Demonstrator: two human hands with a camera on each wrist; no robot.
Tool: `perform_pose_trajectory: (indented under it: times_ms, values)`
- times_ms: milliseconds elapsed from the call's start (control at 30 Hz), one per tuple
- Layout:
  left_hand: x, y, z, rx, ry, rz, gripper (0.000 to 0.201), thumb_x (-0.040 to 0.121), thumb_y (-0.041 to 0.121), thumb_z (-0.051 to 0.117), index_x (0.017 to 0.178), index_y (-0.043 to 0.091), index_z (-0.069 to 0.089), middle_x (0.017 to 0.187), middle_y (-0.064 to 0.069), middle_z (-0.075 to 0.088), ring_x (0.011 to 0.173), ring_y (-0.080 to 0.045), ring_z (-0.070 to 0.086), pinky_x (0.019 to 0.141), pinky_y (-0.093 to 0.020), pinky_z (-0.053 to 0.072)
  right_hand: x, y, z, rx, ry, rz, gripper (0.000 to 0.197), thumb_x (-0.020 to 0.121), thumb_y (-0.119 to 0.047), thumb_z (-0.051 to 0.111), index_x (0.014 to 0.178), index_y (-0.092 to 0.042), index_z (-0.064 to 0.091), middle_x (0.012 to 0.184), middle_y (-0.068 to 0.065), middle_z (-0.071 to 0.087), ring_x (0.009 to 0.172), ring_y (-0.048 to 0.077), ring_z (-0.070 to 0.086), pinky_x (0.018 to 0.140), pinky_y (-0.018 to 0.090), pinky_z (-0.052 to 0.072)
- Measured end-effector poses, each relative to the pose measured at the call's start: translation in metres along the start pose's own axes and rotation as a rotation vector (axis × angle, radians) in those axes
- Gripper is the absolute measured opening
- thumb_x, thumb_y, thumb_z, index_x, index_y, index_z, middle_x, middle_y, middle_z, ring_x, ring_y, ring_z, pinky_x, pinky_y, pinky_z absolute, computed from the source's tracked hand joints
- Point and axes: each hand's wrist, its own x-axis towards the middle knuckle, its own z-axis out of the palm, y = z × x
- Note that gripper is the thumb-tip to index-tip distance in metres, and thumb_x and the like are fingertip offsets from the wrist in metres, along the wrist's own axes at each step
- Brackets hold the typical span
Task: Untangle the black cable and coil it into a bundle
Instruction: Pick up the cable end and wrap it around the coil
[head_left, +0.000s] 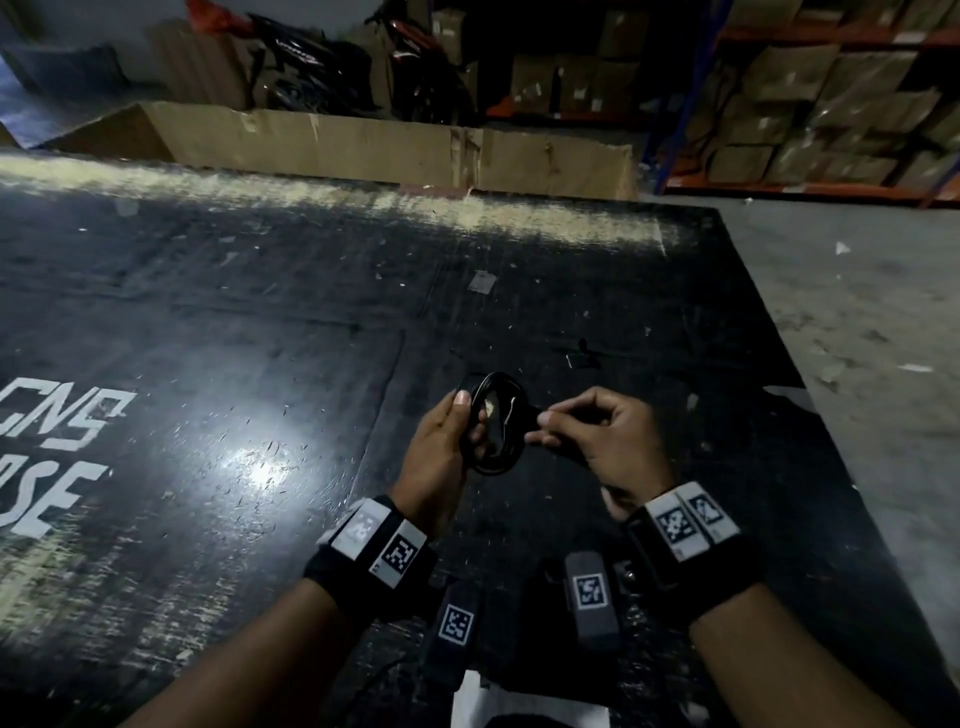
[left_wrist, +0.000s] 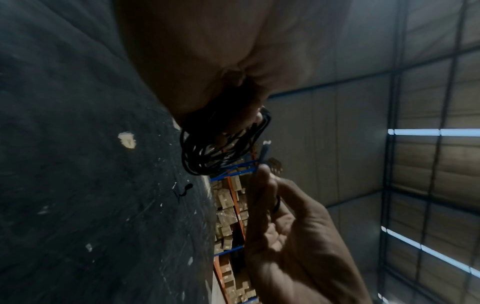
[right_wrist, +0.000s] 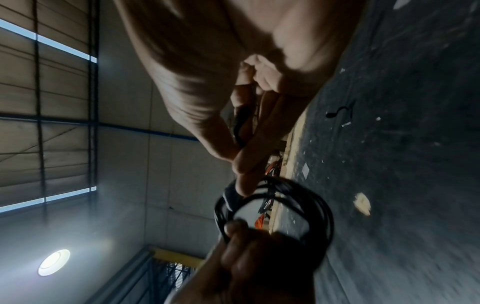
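The black cable (head_left: 511, 387) is wound into a small oval coil held just above the dark table (head_left: 234, 338). My left hand (head_left: 467, 421) grips the coil's left side, thumb on top and fingers curled through the loops. My right hand (head_left: 545, 421) pinches a short stretch of cable at the coil's right side between thumb and forefinger. In the left wrist view the coil (left_wrist: 207, 154) hangs below my palm, and the right hand (left_wrist: 262, 170) holds a thin cable end (left_wrist: 266, 148) upright. The right wrist view shows the loops (right_wrist: 311, 201) below the pinching fingers (right_wrist: 241, 156).
A small black tie or clip (head_left: 582, 356) lies on the table just beyond my hands. The table's right edge (head_left: 810, 415) drops to a concrete floor. A long cardboard box (head_left: 363, 140) borders the far edge. Shelves of cartons (head_left: 831, 104) stand at the back right.
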Motion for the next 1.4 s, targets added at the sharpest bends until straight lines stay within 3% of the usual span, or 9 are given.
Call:
perform_pose_trajectory:
  times_ms: [200,300,467,700,867,967,1033,1100,1400]
  values:
    - [-0.015,0.002,0.012,0.375,-0.059,0.255,0.047,0.103,0.042,0.042,0.091,-0.002,0.054,0.068,0.002,0.049,0.064,-0.012,0.044,0.06,-0.031,0.038,-0.013,0.01,0.019,-0.061,0.166,0.073,0.02,0.074,0.005,0.08,0.069,-0.005,0.064,0.068,0.012,0.067,0.06,0.021,0.067,0.049,0.023,0.055]
    - [-0.02,0.001,0.012,0.497,-0.081,0.324,0.044,0.103,0.049,0.04,0.096,0.012,0.062,0.077,-0.003,0.059,0.072,-0.015,0.054,0.064,-0.049,0.046,-0.014,0.008,0.022,-0.05,0.235,0.109,0.023,0.072,-0.001,0.083,0.067,-0.011,0.063,0.068,0.01,0.069,0.054,0.018,0.064,0.045,0.022,0.048]
    - [-0.029,0.003,0.012,0.595,-0.071,0.422,0.042,0.104,0.047,0.038,0.093,0.014,0.06,0.074,-0.002,0.06,0.065,-0.021,0.054,0.062,-0.052,0.048,-0.023,0.001,0.025,0.057,0.213,0.221,0.02,0.075,-0.001,0.079,0.075,-0.012,0.062,0.065,0.006,0.067,0.041,0.009,0.051,0.04,0.019,0.043]
    - [-0.039,0.001,0.011,0.68,-0.127,0.468,0.03,0.108,0.029,0.041,0.093,0.013,0.062,0.077,-0.004,0.063,0.066,-0.006,0.057,0.06,-0.025,0.045,-0.03,0.004,0.03,0.387,0.191,0.301,0.027,0.09,0.002,0.056,0.071,-0.016,0.053,0.059,0.002,0.058,0.035,0.005,0.048,0.037,0.016,0.039]
    - [-0.038,0.001,0.01,0.499,-0.118,0.395,0.048,0.103,0.053,0.043,0.102,0.01,0.064,0.085,-0.025,0.064,0.076,-0.047,0.061,0.067,-0.062,0.052,-0.03,0.009,0.028,0.53,0.065,0.282,0.031,0.093,0.003,0.05,0.074,-0.02,0.044,0.043,-0.005,0.048,0.031,0.003,0.041,0.034,0.018,0.029]
    - [-0.034,0.0,0.006,0.454,-0.077,0.363,0.046,0.098,0.058,0.047,0.101,0.013,0.055,0.079,-0.022,0.056,0.066,-0.036,0.052,0.065,-0.068,0.048,-0.033,0.007,0.027,0.603,0.032,0.266,0.035,0.094,0.006,0.048,0.073,-0.02,0.041,0.044,-0.006,0.047,0.031,0.003,0.039,0.032,0.017,0.028]
    - [-0.034,0.0,0.004,0.447,-0.079,0.361,0.03,0.097,0.053,0.049,0.11,0.025,0.051,0.079,-0.005,0.06,0.066,-0.023,0.057,0.064,-0.062,0.051,-0.036,0.008,0.028,0.613,0.034,0.265,0.034,0.093,0.007,0.047,0.074,-0.02,0.041,0.045,-0.006,0.049,0.032,0.003,0.039,0.032,0.016,0.028]
    - [-0.035,0.002,0.005,0.44,-0.12,0.37,0.028,0.101,0.045,0.049,0.125,0.032,0.052,0.09,-0.007,0.069,0.074,-0.034,0.066,0.067,-0.057,0.055,-0.037,0.008,0.029,0.622,0.046,0.266,0.032,0.092,0.006,0.049,0.074,-0.02,0.043,0.047,-0.005,0.05,0.033,0.004,0.04,0.034,0.017,0.028]
    - [-0.031,0.015,0.005,0.244,-0.106,0.232,0.029,0.108,0.008,0.041,0.128,0.001,0.06,0.066,0.018,0.065,0.06,0.004,0.055,0.062,-0.014,0.045,-0.046,-0.004,0.024,0.13,0.028,-0.025,0.015,0.08,0.005,0.074,0.08,-0.007,0.064,0.07,0.01,0.068,0.052,0.014,0.061,0.052,0.025,0.051]
